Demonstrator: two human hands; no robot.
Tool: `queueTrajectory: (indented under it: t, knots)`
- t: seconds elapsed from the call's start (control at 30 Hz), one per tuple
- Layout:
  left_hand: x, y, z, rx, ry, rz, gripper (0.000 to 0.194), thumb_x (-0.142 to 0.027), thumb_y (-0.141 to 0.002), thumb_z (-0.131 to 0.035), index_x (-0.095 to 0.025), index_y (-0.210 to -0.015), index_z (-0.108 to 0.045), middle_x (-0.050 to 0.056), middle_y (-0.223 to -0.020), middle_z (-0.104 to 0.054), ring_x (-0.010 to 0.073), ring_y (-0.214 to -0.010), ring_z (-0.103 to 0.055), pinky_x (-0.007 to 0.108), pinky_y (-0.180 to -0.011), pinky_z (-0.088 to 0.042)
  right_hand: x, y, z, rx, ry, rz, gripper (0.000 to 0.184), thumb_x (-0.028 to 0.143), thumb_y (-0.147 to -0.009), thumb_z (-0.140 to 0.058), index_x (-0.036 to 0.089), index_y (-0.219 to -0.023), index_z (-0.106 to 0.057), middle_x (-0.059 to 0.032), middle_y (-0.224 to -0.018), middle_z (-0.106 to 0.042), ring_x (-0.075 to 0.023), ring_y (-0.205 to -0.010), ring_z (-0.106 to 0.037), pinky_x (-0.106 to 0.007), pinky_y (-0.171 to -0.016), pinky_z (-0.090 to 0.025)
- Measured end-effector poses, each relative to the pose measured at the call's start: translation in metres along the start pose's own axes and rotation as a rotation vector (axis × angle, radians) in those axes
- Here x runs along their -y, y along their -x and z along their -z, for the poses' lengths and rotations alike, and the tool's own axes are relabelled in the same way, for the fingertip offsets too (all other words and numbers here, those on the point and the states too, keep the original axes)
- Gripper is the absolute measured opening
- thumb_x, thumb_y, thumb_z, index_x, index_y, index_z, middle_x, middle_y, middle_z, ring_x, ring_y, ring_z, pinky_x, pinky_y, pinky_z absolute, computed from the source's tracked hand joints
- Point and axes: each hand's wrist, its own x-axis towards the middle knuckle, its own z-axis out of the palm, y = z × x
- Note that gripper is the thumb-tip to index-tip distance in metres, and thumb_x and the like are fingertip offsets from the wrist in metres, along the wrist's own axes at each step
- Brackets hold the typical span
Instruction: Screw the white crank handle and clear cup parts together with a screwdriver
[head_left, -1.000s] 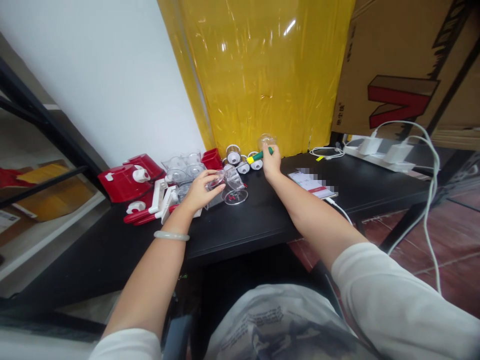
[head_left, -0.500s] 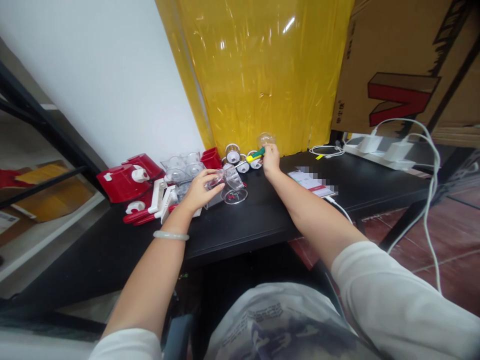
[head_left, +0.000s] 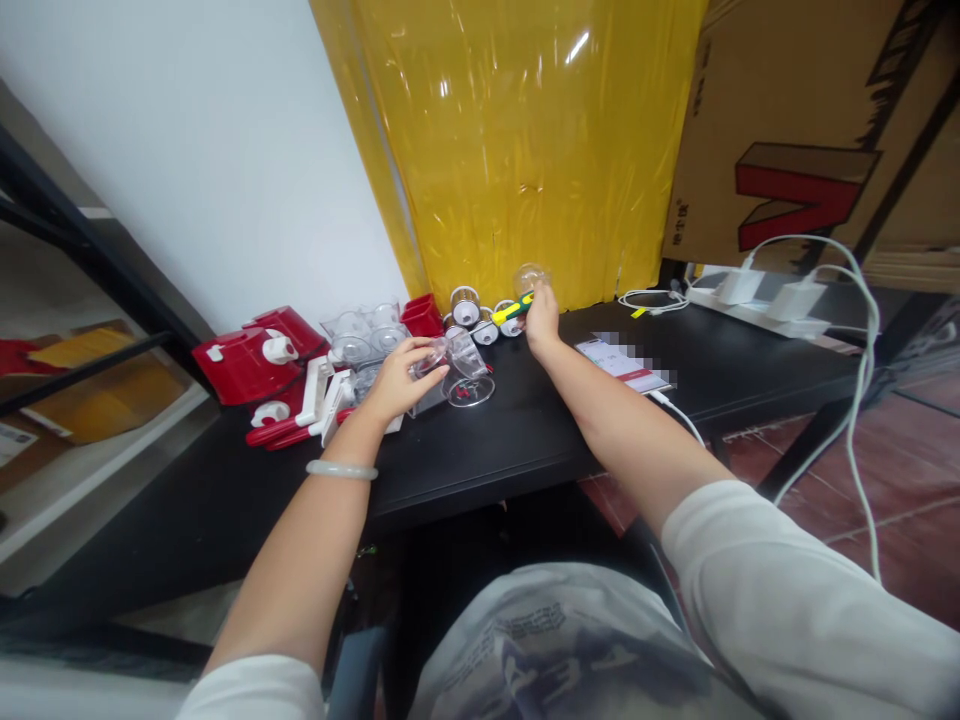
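My right hand (head_left: 541, 318) is closed around the green and yellow handle of a screwdriver (head_left: 513, 309). Its thin shaft points left toward a clear plastic part (head_left: 466, 354), and whether the tip touches that part cannot be made out. Gripped between the thumb and fingers of my left hand (head_left: 405, 378) is this clear part, lying tilted above the black table. Just below it sits a round clear dish (head_left: 471, 392) with small red and dark pieces in it. Behind the screwdriver are several white-ended metallic cylinders (head_left: 465, 306).
Red housings (head_left: 247, 362), white parts with red handles (head_left: 289, 428) and clear cups (head_left: 352, 330) crowd the left. A red box (head_left: 422, 316) stands behind. To the right lie a phone (head_left: 622, 362) on a cable and a power strip (head_left: 757, 312). Another clear round piece (head_left: 531, 276) stands behind my right hand.
The screwdriver's handle has turned a little in my right hand, and its fingers have shifted slightly. My left hand and the clear part stay in place.
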Motion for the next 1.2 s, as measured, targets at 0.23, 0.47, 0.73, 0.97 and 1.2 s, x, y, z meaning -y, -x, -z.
queueTrajectory:
  t: [0.23,0.47,0.73,0.97,1.2]
  knots:
    - [0.0027,0.0001,-0.0003,-0.011,-0.006,-0.012,0.036,-0.052,-0.086,-0.066,-0.019,-0.1,-0.072,0.013,-0.121,-0.067,0.029,-0.114,-0.066,0.052,-0.107,-0.05,0.0028,0.0,0.0018,0.03,0.022,-0.062,0.024,0.038,-0.09,-0.049,0.02,-0.095,-0.064,0.0039,-0.067,-0.054,-0.0117,-0.048,-0.054,-0.025,-0.049,-0.042]
    - [0.0018,-0.0001,-0.0013,-0.017,0.009,-0.016,0.036,-0.052,-0.086,-0.067,-0.019,-0.1,-0.072,0.012,-0.122,-0.067,0.0286,-0.114,-0.066,0.052,-0.107,-0.05,0.0024,0.0,0.0028,0.016,0.057,0.024,0.034,0.054,-0.086,-0.059,0.021,-0.091,-0.062,0.0046,-0.064,-0.053,-0.0129,-0.056,-0.054,-0.027,-0.059,-0.045]
    - [-0.0003,-0.0004,0.0,-0.004,-0.012,-0.016,0.037,-0.054,-0.086,-0.066,-0.019,-0.098,-0.072,0.012,-0.122,-0.067,0.0286,-0.114,-0.066,0.051,-0.106,-0.05,-0.0007,-0.0004,0.0052,-0.026,0.132,0.166,0.046,0.067,-0.085,-0.053,0.021,-0.085,-0.058,-0.0005,-0.079,-0.06,-0.017,-0.081,-0.061,-0.032,-0.08,-0.049]
    - [-0.0009,-0.001,-0.0001,-0.007,0.002,-0.01,0.038,-0.055,-0.086,-0.065,-0.019,-0.099,-0.072,0.012,-0.122,-0.068,0.0287,-0.114,-0.066,0.052,-0.107,-0.05,-0.0007,-0.0015,0.0014,0.051,0.011,-0.005,0.035,0.048,-0.096,-0.036,0.022,-0.095,-0.06,0.0021,-0.068,-0.053,-0.0137,-0.05,-0.054,-0.029,-0.053,-0.045]
    - [0.0,-0.0003,-0.0001,-0.013,0.012,-0.009,0.037,-0.053,-0.086,-0.067,-0.018,-0.099,-0.073,0.013,-0.121,-0.067,0.0291,-0.114,-0.066,0.053,-0.107,-0.05,-0.0025,-0.0028,0.0016,0.037,0.013,0.021,0.027,0.047,-0.088,-0.05,0.023,-0.095,-0.06,0.0048,-0.067,-0.053,-0.0115,-0.049,-0.049,-0.027,-0.053,-0.042]
